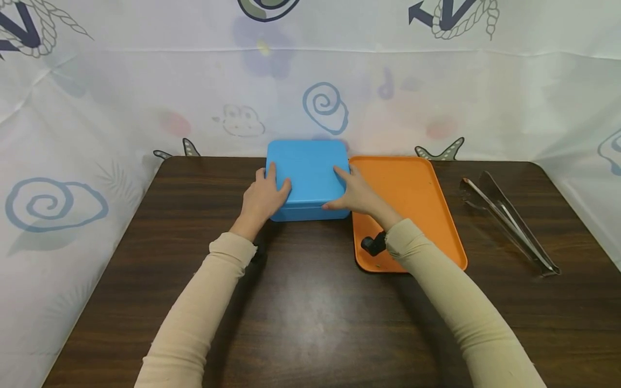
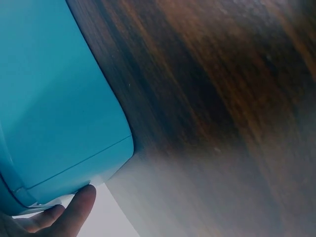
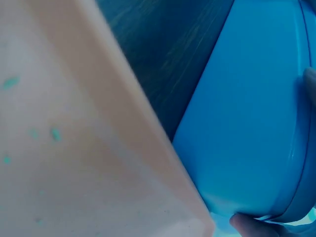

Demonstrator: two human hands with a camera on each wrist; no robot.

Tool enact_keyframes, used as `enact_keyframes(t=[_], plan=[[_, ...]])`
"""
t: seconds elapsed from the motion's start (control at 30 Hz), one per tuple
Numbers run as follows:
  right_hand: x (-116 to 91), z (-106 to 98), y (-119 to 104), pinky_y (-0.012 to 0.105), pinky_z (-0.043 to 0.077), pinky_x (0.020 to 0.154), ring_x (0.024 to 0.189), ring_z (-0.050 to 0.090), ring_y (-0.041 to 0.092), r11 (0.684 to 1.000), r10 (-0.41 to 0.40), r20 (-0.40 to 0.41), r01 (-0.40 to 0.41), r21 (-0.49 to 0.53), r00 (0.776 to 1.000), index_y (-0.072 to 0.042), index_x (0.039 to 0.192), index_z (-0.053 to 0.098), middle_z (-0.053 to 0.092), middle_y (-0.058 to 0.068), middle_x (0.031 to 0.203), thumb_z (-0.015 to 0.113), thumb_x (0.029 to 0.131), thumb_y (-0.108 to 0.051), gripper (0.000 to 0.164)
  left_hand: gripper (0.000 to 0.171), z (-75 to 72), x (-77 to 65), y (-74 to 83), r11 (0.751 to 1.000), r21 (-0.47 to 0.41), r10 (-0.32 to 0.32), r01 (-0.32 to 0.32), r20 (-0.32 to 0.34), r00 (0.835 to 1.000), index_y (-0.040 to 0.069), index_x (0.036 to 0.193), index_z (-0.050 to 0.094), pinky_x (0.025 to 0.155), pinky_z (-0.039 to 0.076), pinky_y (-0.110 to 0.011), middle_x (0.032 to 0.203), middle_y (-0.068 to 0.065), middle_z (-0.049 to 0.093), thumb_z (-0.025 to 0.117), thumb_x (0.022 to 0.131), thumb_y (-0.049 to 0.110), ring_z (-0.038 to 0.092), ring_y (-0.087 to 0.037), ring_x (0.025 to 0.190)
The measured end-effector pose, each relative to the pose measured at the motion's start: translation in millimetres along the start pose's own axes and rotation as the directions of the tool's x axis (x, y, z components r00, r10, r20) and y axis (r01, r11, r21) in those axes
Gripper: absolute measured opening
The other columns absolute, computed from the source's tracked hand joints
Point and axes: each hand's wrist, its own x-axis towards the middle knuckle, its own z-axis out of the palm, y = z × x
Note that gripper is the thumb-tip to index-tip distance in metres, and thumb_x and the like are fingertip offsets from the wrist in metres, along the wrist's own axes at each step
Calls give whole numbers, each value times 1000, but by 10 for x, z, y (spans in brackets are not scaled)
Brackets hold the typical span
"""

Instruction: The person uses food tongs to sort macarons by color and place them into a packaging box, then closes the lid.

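A blue lidded plastic box [image 1: 310, 172] sits at the back middle of the table with its lid on. My left hand [image 1: 262, 198] holds its left side, the thumb over the front left of the lid and fingers along the edge. In the left wrist view, fingertips [image 2: 81, 205] touch the far end of the box [image 2: 59, 98]. My right hand [image 1: 358, 194] grips the right side, thumb at the front and fingers on the lid's right edge. The right wrist view has the box's side [image 3: 237, 123] beside the tray's rim.
An orange tray [image 1: 400, 186] lies right against the box, under my right wrist, with a few small crumbs on it. Metal tongs [image 1: 545, 263] lie farther right on the dark wooden table [image 1: 310, 318]. A patterned white cloth [image 1: 194, 86] hangs behind the table.
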Motion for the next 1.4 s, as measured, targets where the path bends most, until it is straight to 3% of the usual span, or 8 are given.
enact_keyframes(t=[0.67,1.4], plan=[[21,55,68,57,29,111,144,16,40,995,-17,-25,20,94,1000,-16,153,18,-4,18,159,76,77,-36,97,72,37,3,-11,1000,-11,4,-4,-13,1000,8,154,9,93,45,-56,152,-25,20,28,97,47,54,-43,113],[-38,59,28,55,30,111,145,18,39,998,-9,-52,13,66,999,-14,153,20,-1,18,160,79,74,-38,101,75,44,-12,-25,1000,-29,4,-5,-22,1000,4,153,10,93,45,-55,152,-26,21,31,96,48,54,-44,113]])
